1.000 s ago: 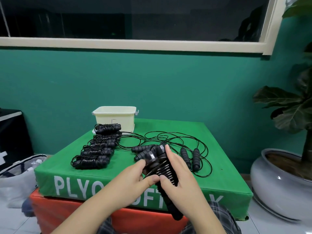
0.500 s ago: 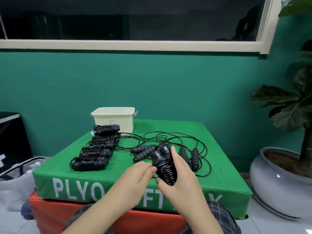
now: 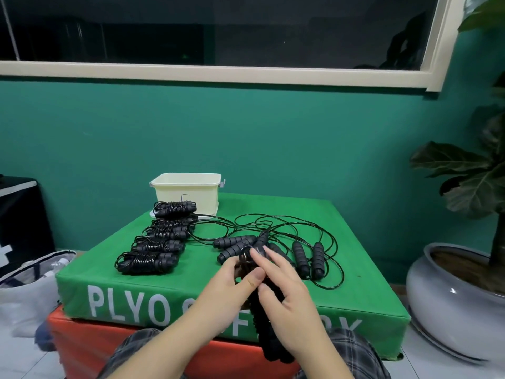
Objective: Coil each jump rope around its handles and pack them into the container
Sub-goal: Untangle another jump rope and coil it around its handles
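Note:
I hold a black jump rope bundle (image 3: 266, 324) upright over the near edge of the green plyo box (image 3: 196, 272). My left hand (image 3: 232, 285) pinches its upper end. My right hand (image 3: 287, 291) wraps around the handles from the right, covering most of the coil. Several coiled ropes (image 3: 149, 261) lie in a row on the box's left side. Loose handles (image 3: 317, 258) and tangled black cord (image 3: 273, 225) lie in the middle and right. The cream container (image 3: 188, 191) stands at the box's back left.
An orange box (image 3: 82, 340) sits under the green one. A large potted plant in a grey pot (image 3: 448, 296) stands to the right. A black case (image 3: 19, 214) and a white bag (image 3: 27, 291) are on the floor at left.
The bundle has tipped from facing me end-on to hanging lengthwise, lower end down toward my lap. My left thumb has shifted onto its upper end.

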A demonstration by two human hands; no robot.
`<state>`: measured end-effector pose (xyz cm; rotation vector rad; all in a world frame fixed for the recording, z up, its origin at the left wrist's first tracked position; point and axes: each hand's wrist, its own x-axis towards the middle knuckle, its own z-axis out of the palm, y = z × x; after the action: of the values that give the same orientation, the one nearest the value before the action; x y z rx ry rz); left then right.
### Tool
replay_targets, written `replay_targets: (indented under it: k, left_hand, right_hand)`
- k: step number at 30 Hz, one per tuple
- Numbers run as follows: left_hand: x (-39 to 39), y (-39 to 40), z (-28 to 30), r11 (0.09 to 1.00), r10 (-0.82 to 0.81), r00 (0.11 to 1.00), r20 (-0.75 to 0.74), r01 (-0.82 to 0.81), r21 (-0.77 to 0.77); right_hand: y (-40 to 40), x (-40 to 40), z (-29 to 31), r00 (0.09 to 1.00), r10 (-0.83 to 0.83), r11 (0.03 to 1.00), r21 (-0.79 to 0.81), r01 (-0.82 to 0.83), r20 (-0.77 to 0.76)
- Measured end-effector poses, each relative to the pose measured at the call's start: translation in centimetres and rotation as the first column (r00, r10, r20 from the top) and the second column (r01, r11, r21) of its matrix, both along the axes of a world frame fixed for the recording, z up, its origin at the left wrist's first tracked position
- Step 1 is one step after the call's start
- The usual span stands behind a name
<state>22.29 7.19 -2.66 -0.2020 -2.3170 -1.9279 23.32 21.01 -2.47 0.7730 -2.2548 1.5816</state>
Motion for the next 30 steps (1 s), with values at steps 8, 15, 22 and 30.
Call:
replay_targets:
  k: [8, 15, 22, 30]
  left_hand:
    - [0.7, 0.3, 1.3, 0.993, -0.103, 0.994, -0.043, 0.105, 0.055]
    - [1.4, 2.6, 0.7, 0.892, -0.108, 0.984, 0.138, 0.035, 0.451]
    - [1.8, 3.5, 1.5, 0.871, -0.106, 0.976, 0.190, -0.001, 0.492]
    - [2.0, 2.9, 2.2, 0.860, -0.120, 0.991, 0.064, 0.072, 0.506]
  right_hand:
    - [-0.7, -0.5, -0.7, 0.994, -0.108, 0.965, -0.242, 0.100, -0.019]
    - [-1.4, -0.3, -1.2, 0.978, -0.088, 0.768, -0.613, 0.186, 0.188]
    - [-1.7, -0.2, -1.4, 0.973, -0.152, 0.759, -0.609, 0.228, 0.174]
    - [-1.2, -0.5, -1.7, 0.847, -0.468, 0.853, -0.382, 0.356, -0.254]
